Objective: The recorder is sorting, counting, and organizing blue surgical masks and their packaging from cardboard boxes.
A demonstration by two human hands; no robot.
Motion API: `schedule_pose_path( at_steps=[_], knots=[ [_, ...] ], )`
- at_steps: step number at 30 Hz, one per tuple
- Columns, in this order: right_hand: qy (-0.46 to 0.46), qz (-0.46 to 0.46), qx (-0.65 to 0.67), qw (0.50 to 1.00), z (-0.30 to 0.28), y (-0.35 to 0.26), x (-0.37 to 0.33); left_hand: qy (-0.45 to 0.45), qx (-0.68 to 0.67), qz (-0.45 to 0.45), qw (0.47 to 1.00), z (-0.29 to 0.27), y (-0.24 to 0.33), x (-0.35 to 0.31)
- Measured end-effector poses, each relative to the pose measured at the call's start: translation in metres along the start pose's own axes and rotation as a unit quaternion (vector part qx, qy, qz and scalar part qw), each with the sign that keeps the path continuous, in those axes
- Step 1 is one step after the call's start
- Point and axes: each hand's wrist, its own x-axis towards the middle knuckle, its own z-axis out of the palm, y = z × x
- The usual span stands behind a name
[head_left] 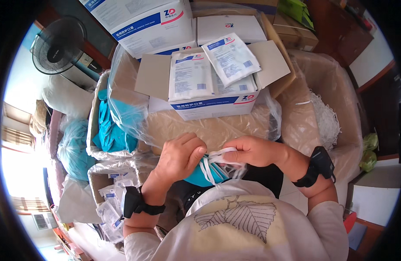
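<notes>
Close in front of my body, a small stack of teal face masks (198,175) with white edges is held low. My left hand (179,155) is closed on the stack's upper left side, its thumb bent over the edge. White straps (207,167) hang from the masks and loop across to the other side. My right hand (251,151) pinches a bundle of these straps between thumb and fingers, touching the masks' right end. Some of the right fingers are hidden behind the straps.
Ahead stands an open white carton (200,114) with flat white packets (233,61) on top. Teal material fills a lined box (92,150) at left; packets fill another (94,176) below. White strings (324,117) lie in a large carton at right. A fan (57,54) stands far left.
</notes>
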Motion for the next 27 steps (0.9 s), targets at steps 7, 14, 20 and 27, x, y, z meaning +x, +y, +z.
schedule_pose_path(
  at_steps=[7, 14, 20, 27],
  knots=[
    [0.124, -0.26, -0.101, 0.952, 0.011, 0.01, 0.014, 0.024, -0.262, -0.084, 0.961, 0.014, -0.009, -0.014],
    [0.101, -0.367, 0.199, 0.903, 0.033, -0.004, 0.048, 0.276, -0.37, -0.075, 0.884, 0.044, -0.018, -0.002],
    [0.161, -0.348, 0.194, 0.903, 0.043, -0.006, 0.04, 0.278, -0.104, -0.045, 0.954, 0.02, -0.025, 0.008],
    [0.181, -0.358, -0.115, 0.909, 0.049, 0.012, 0.016, 0.166, -0.022, 0.071, 0.983, 0.017, -0.035, 0.008]
  ],
)
